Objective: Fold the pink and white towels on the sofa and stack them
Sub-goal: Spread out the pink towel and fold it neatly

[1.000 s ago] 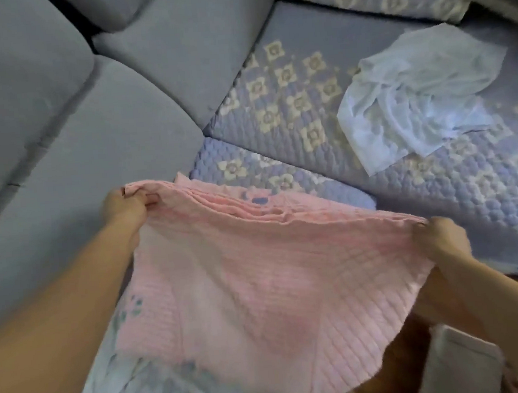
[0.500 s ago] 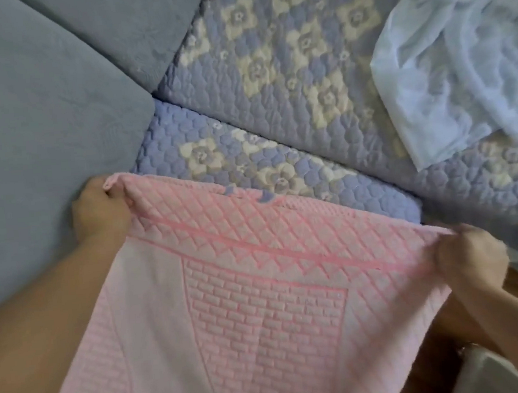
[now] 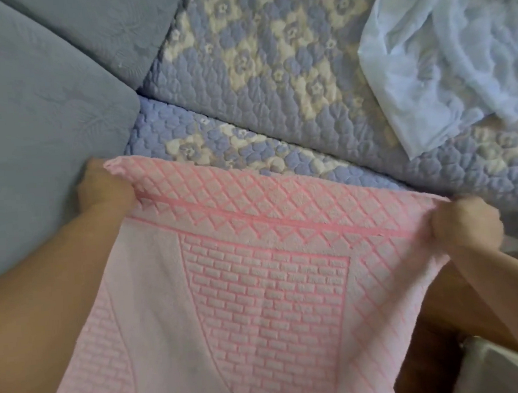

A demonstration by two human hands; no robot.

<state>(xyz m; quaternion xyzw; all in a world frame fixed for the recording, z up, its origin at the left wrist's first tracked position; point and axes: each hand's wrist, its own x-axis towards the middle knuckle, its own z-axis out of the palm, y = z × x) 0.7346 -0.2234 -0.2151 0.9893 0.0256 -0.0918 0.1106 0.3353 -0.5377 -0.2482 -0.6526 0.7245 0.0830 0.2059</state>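
Pink towel (image 3: 259, 289) held up & stretched flat btwn both hands, top edge taut, rest hanging down twd the camera; woven brick pattern in the centre panel, diamond lattice border w/ a darker pink stripe along the top. Left hand (image 3: 105, 189) has its grip closed round the top-left corner, fingers curled into the cloth, corner tip poking out above the knuckles. Right hand (image 3: 467, 226) likewise has its grip closed on the top-right corner, fabric bunched in the fist. Both forearms bare, reaching in from the lower corners. Towel's top edge sits just over the front of the sofa seat, which wears a quilted blue cover (image 3: 273, 80) w/ cream flower print. White towel (image 3: 445, 57) lies crumpled & unfolded on that cover at upper right, well apart from the pink one. Plain grey-blue sofa cushion (image 3: 33, 105) fills the left side, beside the left hand. Pale object at bottom right corner, too cut off to ID.
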